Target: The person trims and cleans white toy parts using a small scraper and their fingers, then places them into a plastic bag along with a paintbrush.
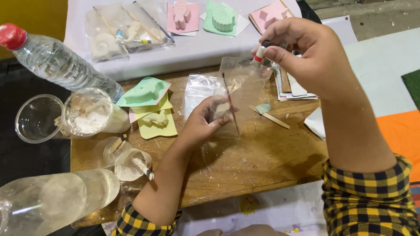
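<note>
Hands at a wooden desk (245, 166): left hand (203, 124) grips a clear packet (238, 94) holding a white cast, right hand's (302, 50) fingers pinch a small red-tipped tube (261, 52) at its mouth, packing unfinished.

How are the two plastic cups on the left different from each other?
The outer plastic cup looks empty and clear, while the inner plastic cup holds white powder. The outer cup sits at the table's left edge; the inner cup stands closer to the green mould. The inner cup's walls look dusted white; the outer cup's walls look clean. Both are see-through, upright and touching side by side.
</note>
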